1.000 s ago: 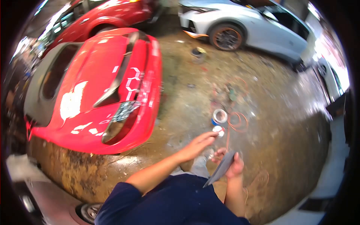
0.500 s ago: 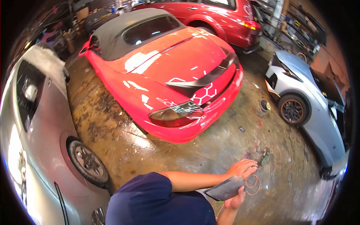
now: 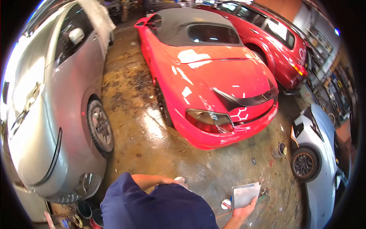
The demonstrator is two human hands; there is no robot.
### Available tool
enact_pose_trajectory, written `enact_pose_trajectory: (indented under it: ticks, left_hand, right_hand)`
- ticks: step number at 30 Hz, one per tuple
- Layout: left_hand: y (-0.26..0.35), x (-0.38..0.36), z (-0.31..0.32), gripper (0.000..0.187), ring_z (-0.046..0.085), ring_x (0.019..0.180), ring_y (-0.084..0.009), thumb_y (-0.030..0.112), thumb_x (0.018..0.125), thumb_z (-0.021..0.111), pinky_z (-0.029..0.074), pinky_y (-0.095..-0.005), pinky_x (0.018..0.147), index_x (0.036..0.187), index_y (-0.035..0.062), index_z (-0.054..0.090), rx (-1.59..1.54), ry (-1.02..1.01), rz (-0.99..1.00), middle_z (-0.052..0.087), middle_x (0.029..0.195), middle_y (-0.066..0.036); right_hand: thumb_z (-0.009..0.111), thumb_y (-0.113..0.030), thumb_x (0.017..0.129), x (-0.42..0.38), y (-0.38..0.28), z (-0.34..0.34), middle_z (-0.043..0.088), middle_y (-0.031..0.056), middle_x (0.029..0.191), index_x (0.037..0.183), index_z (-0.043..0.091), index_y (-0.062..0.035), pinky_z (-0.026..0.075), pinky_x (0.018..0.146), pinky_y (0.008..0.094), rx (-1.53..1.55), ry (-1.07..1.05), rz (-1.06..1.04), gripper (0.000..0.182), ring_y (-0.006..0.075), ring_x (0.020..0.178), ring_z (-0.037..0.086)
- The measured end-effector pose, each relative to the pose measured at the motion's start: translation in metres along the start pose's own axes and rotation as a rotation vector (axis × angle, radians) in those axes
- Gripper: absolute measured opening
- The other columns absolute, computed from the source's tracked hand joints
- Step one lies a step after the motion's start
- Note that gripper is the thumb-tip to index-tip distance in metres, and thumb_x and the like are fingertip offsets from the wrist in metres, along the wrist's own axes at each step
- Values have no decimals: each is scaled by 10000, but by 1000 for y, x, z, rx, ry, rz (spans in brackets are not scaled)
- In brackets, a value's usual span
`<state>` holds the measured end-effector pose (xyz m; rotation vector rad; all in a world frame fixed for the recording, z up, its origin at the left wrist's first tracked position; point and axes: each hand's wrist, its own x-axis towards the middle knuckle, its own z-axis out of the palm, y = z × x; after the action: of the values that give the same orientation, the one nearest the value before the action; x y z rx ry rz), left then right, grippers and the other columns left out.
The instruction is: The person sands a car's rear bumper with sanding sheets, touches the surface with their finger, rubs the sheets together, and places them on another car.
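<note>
My right hand [image 3: 246, 209] grips thin grey sheets [image 3: 246, 195] by their lower edge, the thumb showing on the right side. Close to my waist, my left hand [image 3: 182, 183] is partly covered by my dark blue shirt. It is closed around a small whitish thing [image 3: 179, 178] whose kind I cannot tell. Just left of the sheets shows a round white thing with a red mark [image 3: 226, 204]. Below it runs a thin orange hose [image 3: 224, 215].
A red convertible [image 3: 244, 80] stands ahead, with a silver car [image 3: 76, 99] at left. A dark red SUV [image 3: 267, 45] and a light blue car body [image 3: 324, 152] are at right. On the stained floor [image 3: 160, 160] sits a small bucket [image 3: 281, 150].
My left hand has left the grey sheets and drawn back to my waist. The right hand still holds the sheets, now more upright. My view has turned left.
</note>
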<state>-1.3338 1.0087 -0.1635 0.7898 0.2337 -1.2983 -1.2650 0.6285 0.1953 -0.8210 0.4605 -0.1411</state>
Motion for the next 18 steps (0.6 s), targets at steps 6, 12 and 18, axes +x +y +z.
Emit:
enact_pose_trajectory:
  ticks: [6,12,18]
  left_hand:
    - [-82,-111,82,723,239,1493,-245,559,1055,280,205,-350,1211,1518,9,354,-369,289,160,290,1615,-105]
    - [-28,-166,181,826,128,1520,-237,613,1018,363,144,-360,1230,1568,16,215,562,470,338,159,1649,-117]
    - [25,-151,276,792,253,1449,-224,538,1018,479,233,-353,1183,1556,19,219,340,470,624,285,1574,-117]
  right_hand:
    - [535,-461,998,-35,12,26,588,88,1357,1359,553,-91,490,1000,506,-49,40,128,517,316,1206,574]
    - [514,-439,1017,-69,91,6,611,82,1350,1341,571,-87,448,1062,495,189,-45,371,482,304,1247,561]
    - [435,-500,1038,-140,147,52,523,121,1423,1428,457,-42,411,1077,473,83,-248,304,602,301,1276,523]
